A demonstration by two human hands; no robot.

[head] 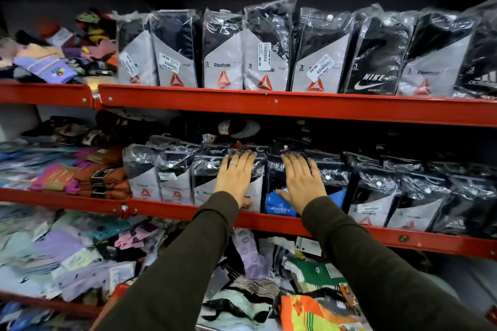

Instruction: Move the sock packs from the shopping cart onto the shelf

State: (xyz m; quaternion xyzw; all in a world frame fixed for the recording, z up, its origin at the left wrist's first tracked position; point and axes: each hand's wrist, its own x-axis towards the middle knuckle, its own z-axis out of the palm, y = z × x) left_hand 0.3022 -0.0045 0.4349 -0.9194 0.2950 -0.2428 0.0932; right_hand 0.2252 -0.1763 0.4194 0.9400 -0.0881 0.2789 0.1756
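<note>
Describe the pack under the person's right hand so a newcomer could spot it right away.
Find the middle red shelf with its row of upright sock packs. The right hand lies flat on the Jockey pack there. It alone has a blue card; its neighbours, like the Reebok pack under the left hand, have grey ones.

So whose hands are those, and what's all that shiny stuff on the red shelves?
There is one picture, taken by a camera worn on a person's head, so you see what they see. The two hands are theirs, in dark sleeves. The left hand, with a ring, lies flat on a Reebok sock pack. The right hand lies flat on a Jockey sock pack with a blue label. Neither hand grips anything; they look like they are pressing the packs in place. The shiny stuff is plastic bags of socks standing in rows on the red shelf. Loose colourful socks are piled below. No shopping cart shows here.
</note>
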